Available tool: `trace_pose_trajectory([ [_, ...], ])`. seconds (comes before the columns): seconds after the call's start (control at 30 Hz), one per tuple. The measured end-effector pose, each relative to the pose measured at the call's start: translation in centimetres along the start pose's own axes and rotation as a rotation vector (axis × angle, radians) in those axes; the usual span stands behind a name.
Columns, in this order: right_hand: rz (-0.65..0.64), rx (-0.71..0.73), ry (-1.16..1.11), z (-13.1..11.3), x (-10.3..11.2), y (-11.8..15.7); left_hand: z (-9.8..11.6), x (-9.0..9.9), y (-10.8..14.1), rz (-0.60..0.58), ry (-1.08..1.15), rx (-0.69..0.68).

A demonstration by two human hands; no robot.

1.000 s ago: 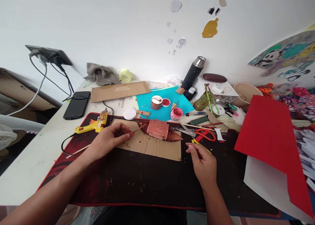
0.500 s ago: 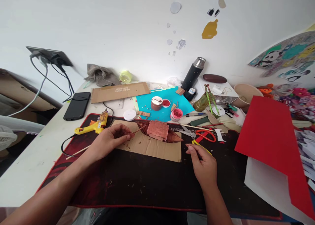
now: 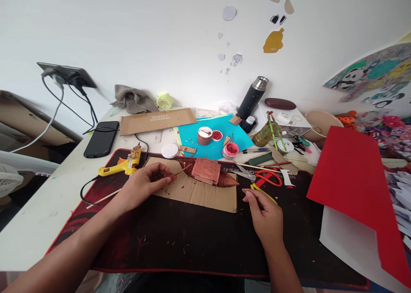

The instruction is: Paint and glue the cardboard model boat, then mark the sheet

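Note:
A small reddish-brown model boat (image 3: pixel 206 171) with a boxy cabin lies on a flat piece of cardboard (image 3: pixel 195 197). My left hand (image 3: pixel 153 179) pinches a thin brown stick (image 3: pixel 183 170), whose far end reaches the boat's left part; I cannot tell if it touches. To the right of the cardboard, my right hand (image 3: pixel 263 211) is closed, thumb against fingers, and anything inside is too small to make out. Just beyond it lie orange-handled scissors (image 3: pixel 269 177) and a yellow handle (image 3: pixel 263 191), partly hidden by the hand.
A yellow glue gun (image 3: pixel 130 162) rests left, its cable trailing over the black mat (image 3: pixel 180 241). Behind the boat stand an open brown paint jar (image 3: pixel 204 137) and a pink jar (image 3: pixel 230 150). A black flask (image 3: pixel 253 97) leans by the wall. Red card (image 3: pixel 349 190) juts in from the right.
The whole view has shifted slightly. Both hands, the stick and the boat keep nearly the same places relative to each other.

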State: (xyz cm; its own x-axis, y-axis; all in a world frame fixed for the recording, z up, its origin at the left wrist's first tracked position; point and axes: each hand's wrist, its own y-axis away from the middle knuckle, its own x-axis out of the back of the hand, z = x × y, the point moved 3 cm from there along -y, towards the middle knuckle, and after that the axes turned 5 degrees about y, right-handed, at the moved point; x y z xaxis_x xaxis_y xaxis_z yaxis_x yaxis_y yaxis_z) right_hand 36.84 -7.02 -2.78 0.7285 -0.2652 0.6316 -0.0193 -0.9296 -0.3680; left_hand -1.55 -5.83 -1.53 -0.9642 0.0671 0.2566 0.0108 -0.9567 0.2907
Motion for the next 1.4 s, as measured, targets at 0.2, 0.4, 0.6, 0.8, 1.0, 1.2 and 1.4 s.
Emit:
trace_pose_trajectory([
  [0.2,0.001,0.004,0.001,-0.04,0.01,-0.06,-0.11,-0.16,-0.07,-0.004,-0.012,0.002],
  [0.4,-0.015,-0.016,0.011,-0.04,0.00,-0.06,-0.23,-0.40,-0.15,0.016,-0.019,-0.015],
  [0.6,-0.025,-0.017,0.008,-0.05,0.04,-0.07,-0.28,-0.57,-0.21,0.032,-0.032,-0.030],
  [0.8,-0.023,-0.004,0.007,-0.09,-0.03,-0.07,0.03,-0.64,-0.24,0.022,-0.050,-0.026],
  [1.0,-0.028,-0.019,0.006,-0.15,-0.08,-0.08,0.31,-0.73,-0.37,0.029,-0.074,-0.027],
  [1.2,-0.041,-0.047,-0.007,-0.21,-0.11,-0.10,0.40,-0.75,-0.35,0.042,-0.049,-0.039],
  [1.4,-0.039,-0.030,-0.015,-0.25,-0.07,-0.10,0.26,-0.82,-0.27,0.029,-0.067,-0.021],
])
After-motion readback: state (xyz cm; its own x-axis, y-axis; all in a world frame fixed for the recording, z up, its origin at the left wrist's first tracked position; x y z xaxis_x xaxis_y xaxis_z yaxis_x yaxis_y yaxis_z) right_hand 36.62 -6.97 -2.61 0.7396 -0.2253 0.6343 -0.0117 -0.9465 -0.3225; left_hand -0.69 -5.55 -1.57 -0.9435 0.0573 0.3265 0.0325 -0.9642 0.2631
